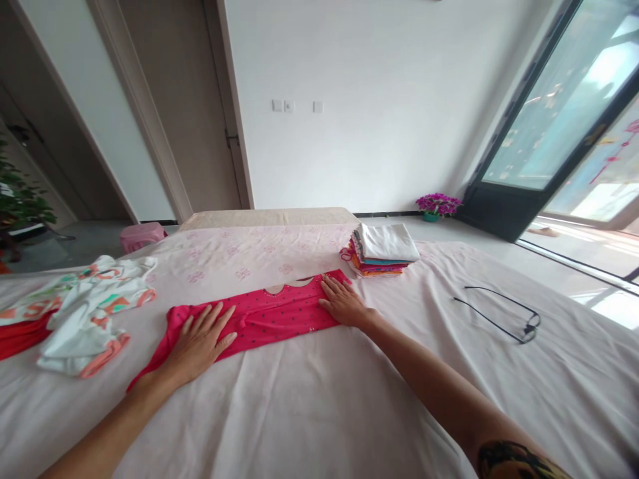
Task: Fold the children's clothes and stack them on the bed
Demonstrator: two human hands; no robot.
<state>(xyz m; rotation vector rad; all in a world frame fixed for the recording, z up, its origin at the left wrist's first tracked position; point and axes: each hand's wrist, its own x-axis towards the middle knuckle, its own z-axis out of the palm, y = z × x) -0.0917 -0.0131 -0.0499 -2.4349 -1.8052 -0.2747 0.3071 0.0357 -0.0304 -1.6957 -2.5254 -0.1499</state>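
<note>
A bright pink dotted shirt (282,318) lies folded into a long strip across the cloth-covered surface in front of me. My left hand (197,342) rests flat on its left part, fingers spread. On the right end, close to the scalloped, beaded neckline, my right hand (343,301) lies flat with its fingers stretched out. Neither hand grips the fabric. Just beyond my right hand stands a stack of folded clothes (384,249), with a white piece on top and red, orange and blue edges below.
Loose white clothes with orange and green print (102,303) lie at the left, beside a red garment (24,332). Black-framed eyeglasses (524,326) rest on the pale bedsheet (309,412) at the right. Behind are a pink stool (142,234) and purple flowers (438,205) by the door.
</note>
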